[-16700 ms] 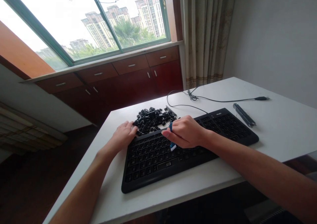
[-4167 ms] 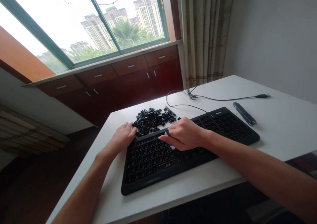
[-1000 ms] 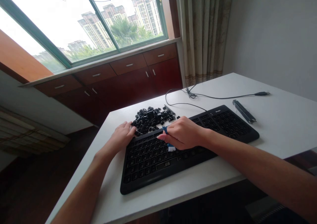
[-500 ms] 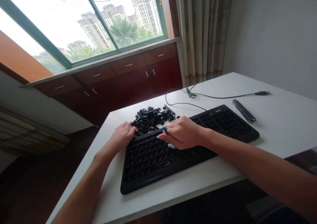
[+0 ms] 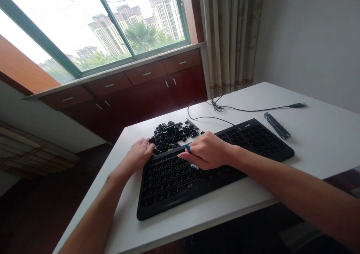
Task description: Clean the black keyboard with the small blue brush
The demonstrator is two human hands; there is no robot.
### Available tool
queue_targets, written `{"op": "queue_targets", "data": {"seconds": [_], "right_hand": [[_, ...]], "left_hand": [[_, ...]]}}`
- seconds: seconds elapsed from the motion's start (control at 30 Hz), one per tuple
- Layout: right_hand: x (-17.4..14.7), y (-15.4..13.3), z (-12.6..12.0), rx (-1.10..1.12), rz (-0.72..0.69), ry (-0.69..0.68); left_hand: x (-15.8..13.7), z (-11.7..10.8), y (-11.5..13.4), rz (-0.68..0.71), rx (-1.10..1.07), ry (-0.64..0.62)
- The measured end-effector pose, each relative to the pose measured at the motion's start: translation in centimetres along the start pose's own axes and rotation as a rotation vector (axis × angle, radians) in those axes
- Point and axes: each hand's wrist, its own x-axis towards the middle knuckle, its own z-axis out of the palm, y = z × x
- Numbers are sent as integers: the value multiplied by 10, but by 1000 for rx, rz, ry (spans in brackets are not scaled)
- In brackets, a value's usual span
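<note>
A black keyboard (image 5: 168, 199) with its keycaps off lies tilted across my view on the white table, its bare key sockets showing. My right hand (image 5: 206, 151) is closed around a small brush (image 5: 188, 148), blue at the top, with white bristles below the fist over the sockets. Most of the brush is hidden by the fingers. At the keyboard's far left corner rests my left hand (image 5: 140, 153), fingers stretched out and thumb near the edge. Just beyond it is a heap of loose black keycaps (image 5: 168, 134).
A black cable (image 5: 253, 109) runs from the keyboard's back edge, partly bundled, to a plug (image 5: 297, 105). To the right lies a long dark strip-like piece (image 5: 277, 126). The white table (image 5: 312, 134) has its left edge under my left forearm. Beyond are cabinets (image 5: 146, 89) below a window.
The white bristles under my right hand have shifted very slightly and show a little less. My left hand, the keyboard and the keycaps stay in place.
</note>
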Motion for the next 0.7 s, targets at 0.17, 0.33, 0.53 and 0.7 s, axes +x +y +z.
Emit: {"op": "queue_targets", "data": {"seconds": [0.17, 0.33, 0.53, 0.7], "right_hand": [[0, 0, 0, 8, -5, 13], [-1, 0, 0, 34, 0, 22], [0, 0, -2, 78, 20, 21], [0, 0, -3, 109, 33, -21]], "left_hand": [[-1, -6, 3, -19, -11, -31], [0, -6, 4, -31, -54, 3], [0, -1, 2, -16, -17, 26], [-1, 3, -1, 18, 30, -6]]}}
